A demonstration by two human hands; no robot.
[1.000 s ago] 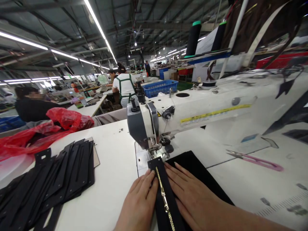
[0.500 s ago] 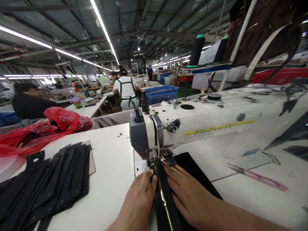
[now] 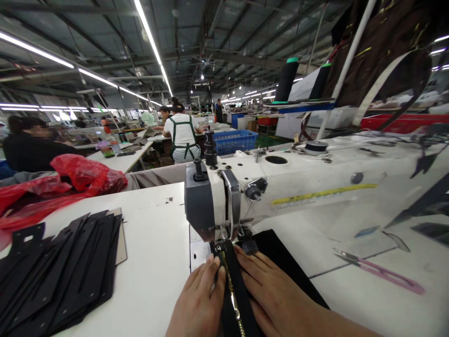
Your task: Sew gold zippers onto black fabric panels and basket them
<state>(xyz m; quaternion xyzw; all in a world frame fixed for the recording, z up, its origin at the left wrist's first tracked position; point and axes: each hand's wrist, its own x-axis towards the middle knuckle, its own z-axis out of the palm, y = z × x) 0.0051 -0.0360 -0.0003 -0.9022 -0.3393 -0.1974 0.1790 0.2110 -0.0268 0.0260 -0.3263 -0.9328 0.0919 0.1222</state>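
My left hand lies with fingers stretched forward on the left edge of a black zipper tape. Its fingertips are just in front of the presser foot of the white sewing machine. On the other side, my right hand rests flat, pressing the tape and the black fabric beneath. Gold zipper teeth run between both hands, with a shiny zipper slider near the bottom. The tape's front end passes under the foot, where the needle point is hard to make out.
Stacked black strap-like pieces lie at left, near a red plastic bag. Pink-handled thread snips lie on the table to the right. Black thread cones stand behind the machine. A co-worker sits ahead beside a blue basket.
The view has shifted slightly, so the machine and table sit a little lower in the picture. Both hands keep their places on the zipper, which shows little movement relative to the foot.
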